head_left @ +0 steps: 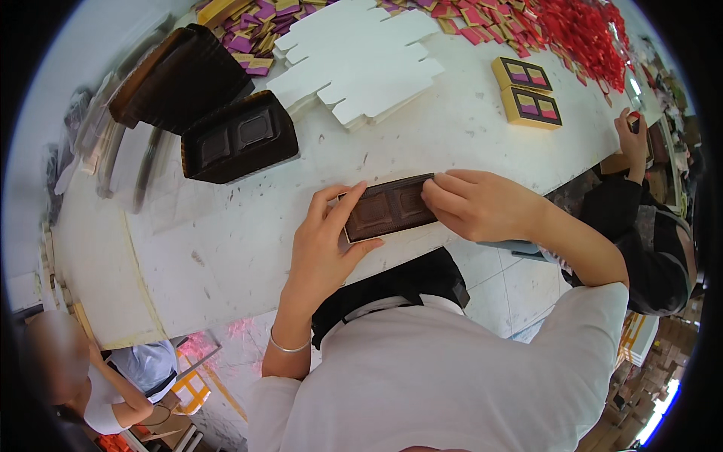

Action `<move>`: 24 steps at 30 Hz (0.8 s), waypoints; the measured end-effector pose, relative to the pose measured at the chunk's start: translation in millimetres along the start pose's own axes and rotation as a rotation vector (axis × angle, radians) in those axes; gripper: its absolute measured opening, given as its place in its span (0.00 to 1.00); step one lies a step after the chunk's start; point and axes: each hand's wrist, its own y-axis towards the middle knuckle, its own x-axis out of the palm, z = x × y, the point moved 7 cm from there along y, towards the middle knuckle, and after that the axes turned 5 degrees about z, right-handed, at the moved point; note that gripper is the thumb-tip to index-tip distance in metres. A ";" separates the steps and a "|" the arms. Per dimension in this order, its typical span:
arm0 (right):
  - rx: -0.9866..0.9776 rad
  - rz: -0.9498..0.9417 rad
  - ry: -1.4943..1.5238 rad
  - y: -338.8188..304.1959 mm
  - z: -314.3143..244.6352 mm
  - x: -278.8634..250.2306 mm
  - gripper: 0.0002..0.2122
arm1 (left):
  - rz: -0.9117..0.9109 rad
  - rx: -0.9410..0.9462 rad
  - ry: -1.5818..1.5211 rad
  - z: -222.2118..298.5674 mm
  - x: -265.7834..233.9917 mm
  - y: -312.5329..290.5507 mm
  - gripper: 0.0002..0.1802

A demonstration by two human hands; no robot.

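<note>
A dark brown plastic tray (390, 205) with two square hollows sits in a shallow, pale-edged box close to the table's front edge. My left hand (322, 239) grips the box's left end, thumb on the near side and fingers on the far side. At the right end, my right hand (478, 205) has its bent fingertips closed on the tray's corner; the hand hides that end. To the far left lie a stack of matching brown trays (245, 134) and a taller, tilted stack (169, 75).
Flat white cartons (361, 49) are piled beyond my hands. Two yellow-edged boxes (533, 107) with purple and pink packets stand at the right. Loose packets (482, 21) and red ribbons (580, 41) cover the far edge. One person (640, 233) works at the right, another (113, 392) sits lower left.
</note>
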 end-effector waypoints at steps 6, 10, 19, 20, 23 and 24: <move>0.311 0.042 0.114 -16.4 -9.8 29.3 0.42 | 0.002 0.031 0.027 1.8 1.8 0.8 0.41; 0.281 0.182 0.154 -16.1 1.4 10.3 0.36 | 0.003 0.020 0.046 3.9 3.0 -0.7 0.42; 1.060 0.578 0.100 -56.0 244.0 17.6 0.12 | 0.115 0.159 0.248 25.1 24.9 5.9 0.47; 1.097 0.444 0.086 -50.6 258.7 30.3 0.12 | 0.136 0.183 0.247 28.1 23.5 7.6 0.47; 1.149 0.167 0.030 -48.6 287.8 58.1 0.12 | 0.078 0.210 0.143 16.7 26.2 4.5 0.48; 1.126 0.159 0.018 -43.4 290.5 65.2 0.12 | 0.093 0.211 0.138 16.9 25.4 3.9 0.47</move>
